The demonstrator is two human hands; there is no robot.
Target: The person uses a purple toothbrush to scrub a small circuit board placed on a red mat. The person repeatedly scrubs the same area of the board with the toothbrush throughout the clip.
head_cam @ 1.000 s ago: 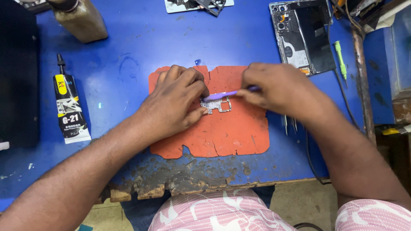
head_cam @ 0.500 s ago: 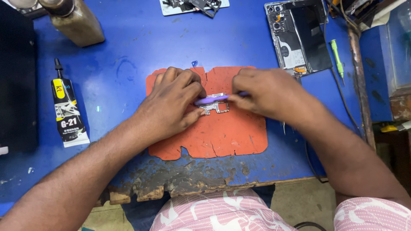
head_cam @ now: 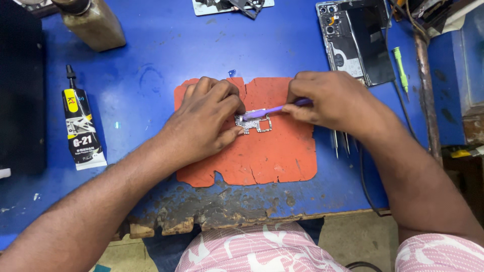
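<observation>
A small silver circuit board (head_cam: 257,123) lies on an orange rubber mat (head_cam: 262,156) in the middle of the blue bench. My left hand (head_cam: 206,123) presses down on the board's left end with fingers and thumb. My right hand (head_cam: 333,103) grips a purple brush (head_cam: 269,111) by its handle. The brush's white head rests on the top of the board.
A black glue tube (head_cam: 80,123) lies at the left. An opened phone body (head_cam: 355,40) sits at the back right beside a green screwdriver (head_cam: 401,68). Tweezers (head_cam: 340,143) lie just right of the mat. A brown bottle (head_cam: 93,22) stands back left. The bench's front edge (head_cam: 227,216) is chipped.
The brush has shifted slightly along the board while my left hand keeps the board pinned. The camera view has drifted a little.
</observation>
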